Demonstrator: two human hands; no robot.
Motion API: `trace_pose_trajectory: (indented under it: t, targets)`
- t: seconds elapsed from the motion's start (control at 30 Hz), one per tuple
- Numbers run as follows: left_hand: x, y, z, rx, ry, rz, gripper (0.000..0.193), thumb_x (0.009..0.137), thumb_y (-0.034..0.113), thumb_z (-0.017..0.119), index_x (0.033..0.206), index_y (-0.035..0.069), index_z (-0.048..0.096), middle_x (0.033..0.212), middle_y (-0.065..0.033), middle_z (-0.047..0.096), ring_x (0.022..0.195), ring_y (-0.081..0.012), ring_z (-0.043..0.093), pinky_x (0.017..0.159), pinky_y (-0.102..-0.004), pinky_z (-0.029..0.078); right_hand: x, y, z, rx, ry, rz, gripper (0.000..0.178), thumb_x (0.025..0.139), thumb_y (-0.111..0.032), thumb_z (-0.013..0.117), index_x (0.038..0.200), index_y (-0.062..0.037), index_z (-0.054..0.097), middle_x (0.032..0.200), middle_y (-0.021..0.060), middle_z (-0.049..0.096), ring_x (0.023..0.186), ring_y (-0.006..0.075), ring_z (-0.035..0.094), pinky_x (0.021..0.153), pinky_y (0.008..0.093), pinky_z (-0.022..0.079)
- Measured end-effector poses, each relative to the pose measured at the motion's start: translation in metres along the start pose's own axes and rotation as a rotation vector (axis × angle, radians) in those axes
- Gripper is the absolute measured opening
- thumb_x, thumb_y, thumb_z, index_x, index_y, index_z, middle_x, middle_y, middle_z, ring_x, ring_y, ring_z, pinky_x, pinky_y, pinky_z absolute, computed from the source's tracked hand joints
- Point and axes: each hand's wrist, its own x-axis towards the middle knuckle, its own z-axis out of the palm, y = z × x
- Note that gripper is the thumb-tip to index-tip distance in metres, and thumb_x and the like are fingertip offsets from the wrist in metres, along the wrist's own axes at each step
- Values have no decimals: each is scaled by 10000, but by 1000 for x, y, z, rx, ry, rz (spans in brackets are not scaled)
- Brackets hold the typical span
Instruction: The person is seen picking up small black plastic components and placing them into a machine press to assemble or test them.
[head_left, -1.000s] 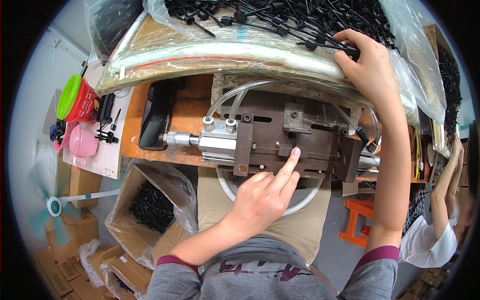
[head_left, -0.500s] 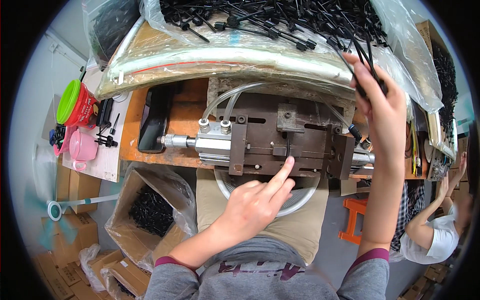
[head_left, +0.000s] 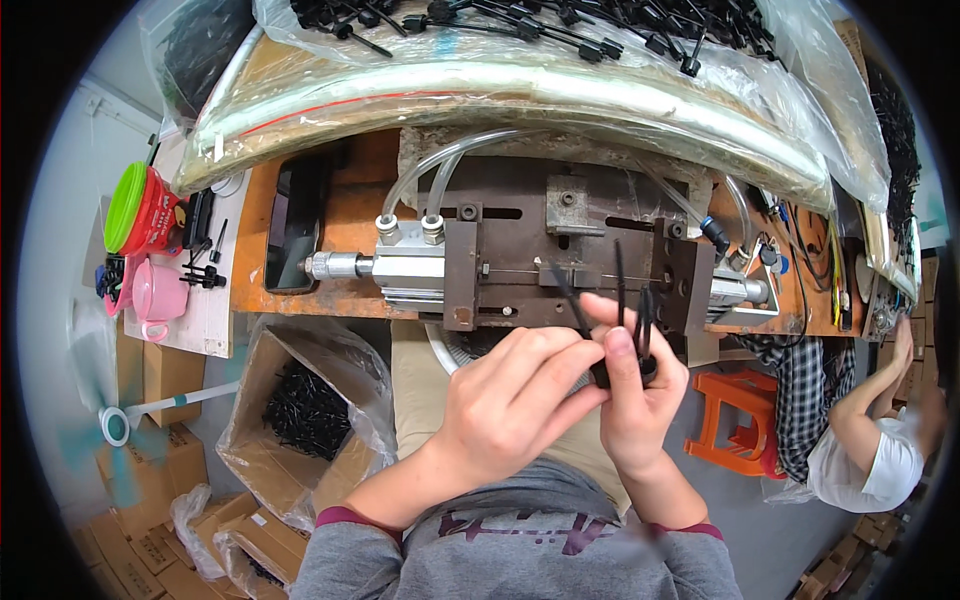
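My right hand [head_left: 640, 405] is closed round several thin black rod-shaped plastic parts [head_left: 645, 318], their stems pointing up and away from me. My left hand [head_left: 515, 400] meets it fingertip to fingertip, pinching the base of one black part whose stem [head_left: 570, 298] leans to the left. The fingers partly hide the thicker lower ends. Just beyond both hands lies a brown metal fixture [head_left: 520, 250] with a small central slot block [head_left: 572, 275]. A silver air cylinder [head_left: 412, 275] is mounted at its left side.
A heap of similar black parts [head_left: 600, 45] rests on plastic sheeting behind the fixture. A dark phone [head_left: 297, 230] lies left, near a pink cup [head_left: 162, 295] and a red tub [head_left: 158, 215]. An open carton [head_left: 300, 410] of black parts stands below left. Another person [head_left: 865, 455] sits at right.
My right hand has come down from the heap with its black parts to in front of the fixture. My left hand has drawn back from the slot block and joined it.
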Motion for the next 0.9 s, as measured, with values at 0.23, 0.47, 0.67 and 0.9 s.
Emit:
trace_pose_trajectory:
  t: [0.23,0.47,0.67,0.9]
  targets:
    - [-7,-4,-12,36,-86,-28,376,631,29,814,997,31,728,1005,-91,674,825,-225,663,652,-308,549,-5,5,-11,66,66,31,239,1005,-106,528,1168,46,615,936,108,719,532,9,458,480,178,343]
    - [-11,-21,7,332,-184,113,296,683,90,755,960,1,700,1247,-130,640,856,-226,667,771,-329,553,-7,2,-20,155,97,52,217,1016,-137,499,1009,54,602,841,185,721,462,1,388,442,180,293]
    - [1,-17,6,397,-254,114,263,704,81,724,951,-4,699,1235,-135,649,758,-201,670,732,-313,547,-4,-5,-25,275,118,181,203,1018,-143,472,985,21,586,775,201,712,436,-4,334,424,179,265]
    - [0,-13,1,425,-309,57,259,702,82,737,949,12,699,1233,-114,659,697,-145,653,624,-266,507,-11,-6,-26,50,102,118,201,1014,-120,478,951,44,575,825,209,715,666,155,666,541,232,471]
